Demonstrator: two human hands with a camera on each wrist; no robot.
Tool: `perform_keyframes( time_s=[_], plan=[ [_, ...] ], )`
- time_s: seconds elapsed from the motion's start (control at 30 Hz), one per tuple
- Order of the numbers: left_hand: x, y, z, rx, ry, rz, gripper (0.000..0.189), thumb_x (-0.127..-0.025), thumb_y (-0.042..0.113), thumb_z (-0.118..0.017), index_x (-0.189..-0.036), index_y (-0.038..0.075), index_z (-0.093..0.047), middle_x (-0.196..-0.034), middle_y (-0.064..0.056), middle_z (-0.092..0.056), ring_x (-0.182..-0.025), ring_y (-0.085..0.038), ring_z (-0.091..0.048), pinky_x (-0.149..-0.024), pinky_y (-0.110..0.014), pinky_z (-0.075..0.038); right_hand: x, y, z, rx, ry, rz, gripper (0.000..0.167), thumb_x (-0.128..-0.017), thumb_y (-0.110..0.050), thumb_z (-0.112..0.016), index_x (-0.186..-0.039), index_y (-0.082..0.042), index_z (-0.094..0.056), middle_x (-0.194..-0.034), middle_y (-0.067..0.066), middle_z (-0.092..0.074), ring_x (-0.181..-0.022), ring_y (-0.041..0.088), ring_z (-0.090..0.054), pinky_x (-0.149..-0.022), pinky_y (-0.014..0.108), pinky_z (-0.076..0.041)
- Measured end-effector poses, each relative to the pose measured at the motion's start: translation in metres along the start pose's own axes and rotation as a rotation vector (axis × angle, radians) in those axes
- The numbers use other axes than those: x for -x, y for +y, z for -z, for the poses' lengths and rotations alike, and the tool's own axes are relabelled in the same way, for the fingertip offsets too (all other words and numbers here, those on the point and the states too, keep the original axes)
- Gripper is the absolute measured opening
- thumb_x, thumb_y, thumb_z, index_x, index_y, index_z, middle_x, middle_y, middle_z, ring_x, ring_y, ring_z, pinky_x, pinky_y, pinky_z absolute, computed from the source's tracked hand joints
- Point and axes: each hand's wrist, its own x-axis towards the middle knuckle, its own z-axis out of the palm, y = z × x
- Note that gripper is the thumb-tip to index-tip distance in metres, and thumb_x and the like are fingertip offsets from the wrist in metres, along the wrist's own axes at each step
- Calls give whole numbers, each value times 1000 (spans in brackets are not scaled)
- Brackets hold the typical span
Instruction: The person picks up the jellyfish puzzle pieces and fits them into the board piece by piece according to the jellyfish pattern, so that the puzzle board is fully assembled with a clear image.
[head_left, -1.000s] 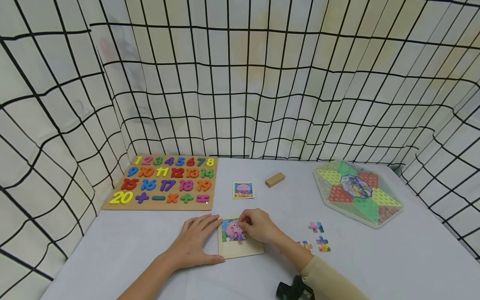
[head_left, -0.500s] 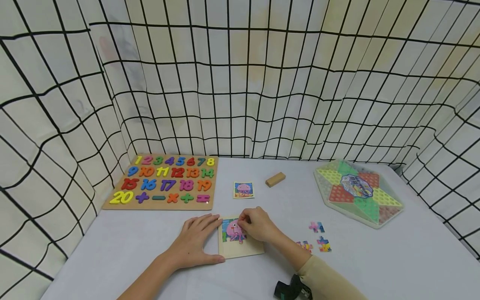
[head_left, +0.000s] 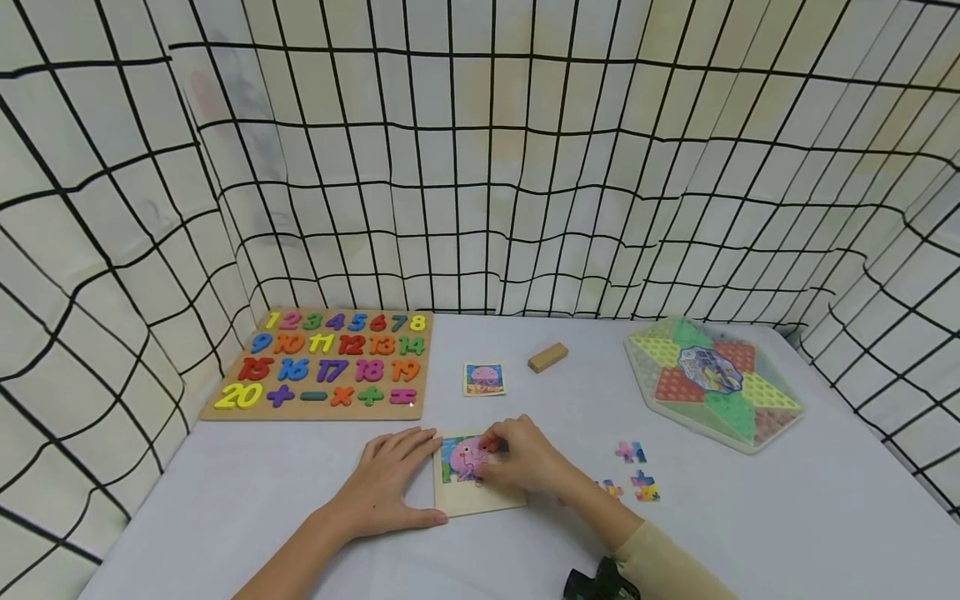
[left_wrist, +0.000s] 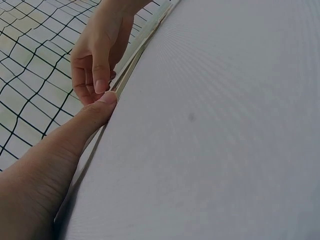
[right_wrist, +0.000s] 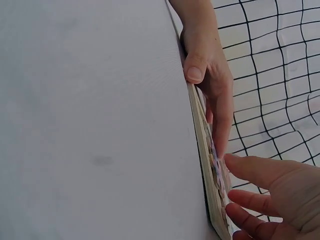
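A pale wooden puzzle board (head_left: 471,501) lies on the white-covered table, with pink octopus puzzle pieces (head_left: 462,457) set in its upper part. My left hand (head_left: 392,483) rests along the board's left side, fingers extended and thumb at the near edge. In the left wrist view that thumb (left_wrist: 102,99) touches the board's corner. Over the right half of the picture is my right hand (head_left: 525,454), hiding part of it. Its thumb and index fingertip stand apart at the pieces. In the right wrist view the right hand's fingers (right_wrist: 252,202) are spread beside the board.
Loose jigsaw pieces (head_left: 645,486) lie to the right, some partly behind the right forearm. Beyond the board are a small octopus picture card (head_left: 484,379) and a wooden block (head_left: 548,357). A number board (head_left: 322,367) sits left, a hexagonal game board (head_left: 712,383) right. Black netting (head_left: 491,183) surrounds the table.
My right thumb has moved down and away from the index finger, so the earlier closed fingertips are now spread over the octopus picture. My left hand holds its place.
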Motion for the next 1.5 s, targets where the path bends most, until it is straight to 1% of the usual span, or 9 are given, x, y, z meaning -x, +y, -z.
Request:
perform_keyframes(
  time_s=[0.1, 0.17, 0.27, 0.4, 0.67, 0.93, 1.27, 1.4, 1.5],
  plan=[
    [0, 0, 0, 1, -5, 2, 100, -65, 82, -47, -140, 16, -40, -144, -2, -35, -132, -24, -26, -101, -52, -19, 3, -3, -2, 84, 2, -16, 39, -67, -36, -80, -95, -14, -65, -81, -11, -52, -80, 11, -40, -69, 26, -35],
    [0, 0, 1, 1, -7, 4, 100, -65, 82, -47, -140, 16, -40, -144, -2, -35, -132, -24, -26, -101, -52, -19, 5, -5, -3, 147, 10, -12, 43, -65, -40, -80, -96, -14, -64, -82, -11, -52, -79, 10, -39, -70, 26, -34],
    [0, 0, 1, 5, -8, 7, 100, -64, 82, -48, -140, 16, -40, -144, -2, -35, -132, -24, -26, -101, -52, -18, 7, -7, -6, 219, 33, 7, 44, -65, -41, -80, -96, -14, -64, -81, -10, -52, -79, 9, -39, -70, 26, -34],
    [0, 0, 2, 7, -3, 8, 100, -64, 82, -48, -139, 16, -40, -144, -2, -36, -132, -24, -26, -101, -53, -19, 8, -9, -9, 261, 58, 11, 41, -67, -40, -79, -95, -14, -65, -78, -11, -50, -78, 9, -39, -69, 27, -33],
    [-1, 1, 1, 2, -7, 11, 100, -65, 82, -47, -139, 16, -41, -144, -2, -36, -132, -25, -26, -101, -53, -19, 9, -14, -10, 270, 93, 17, 36, -68, -38, -77, -91, -15, -63, -72, -12, -45, -74, 10, -38, -66, 26, -30],
    [-2, 0, 1, -1, -2, 8, 99, -65, 82, -47, -139, 16, -41, -143, -2, -36, -132, -25, -26, -100, -53, -19, 10, -14, -11, 294, 161, 25, 24, -73, -35, -74, -79, -16, -60, -68, -12, -47, -70, 9, -38, -62, 24, -30],
    [-1, 1, 0, -1, -4, 11, 100, -65, 83, -46, -139, 16, -41, -143, -2, -36, -132, -24, -26, -100, -53, -19, 9, -13, -12, 285, 178, 13, 21, -75, -32, -73, -78, -17, -60, -65, -11, -43, -69, 10, -37, -62, 25, -29],
    [-1, 1, 0, -2, 2, 9, 100, -65, 83, -46, -139, 16, -41, -143, -2, -37, -132, -24, -27, -100, -53, -20, 10, -10, -9, 266, 196, -3, 17, -74, -29, -73, -77, -18, -61, -65, -12, -45, -69, 9, -38, -63, 26, -30],
    [0, 1, 0, -4, 4, 7, 100, -65, 83, -46, -139, 16, -41, -143, -2, -37, -132, -24, -27, -100, -53, -20, 11, -6, -3, 248, 195, -24, 16, -75, -28, -73, -78, -17, -62, -66, -12, -47, -70, 9, -39, -63, 27, -30]
  ],
)
